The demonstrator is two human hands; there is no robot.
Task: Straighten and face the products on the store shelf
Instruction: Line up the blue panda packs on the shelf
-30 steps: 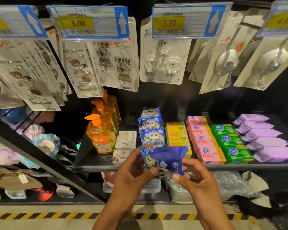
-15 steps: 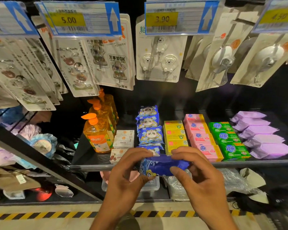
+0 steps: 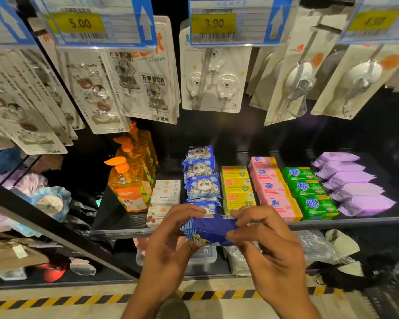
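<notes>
A blue panda-print pack (image 3: 211, 230) is held between both hands just in front of the shelf's front edge (image 3: 332, 223). My left hand (image 3: 171, 240) pinches its left end and my right hand (image 3: 263, 247) pinches its right end, fingers curled over the top. Right behind it a row of the same blue panda packs (image 3: 202, 178) runs back along the shelf. The pack's printed face is turned mostly away from me.
On the shelf stand orange pump bottles (image 3: 129, 185), small white boxes (image 3: 166, 192), yellow boxes (image 3: 236, 187), pink packs (image 3: 272, 187), green packs (image 3: 309, 192) and purple packs (image 3: 352, 183). Carded hooks (image 3: 214, 74) hang above under price tags. Clear bins (image 3: 203, 256) sit below.
The blue pack has been turned over and lowered from upright to flat. Both hands have shifted to grip it from above and moved it toward the shelf's front edge.
</notes>
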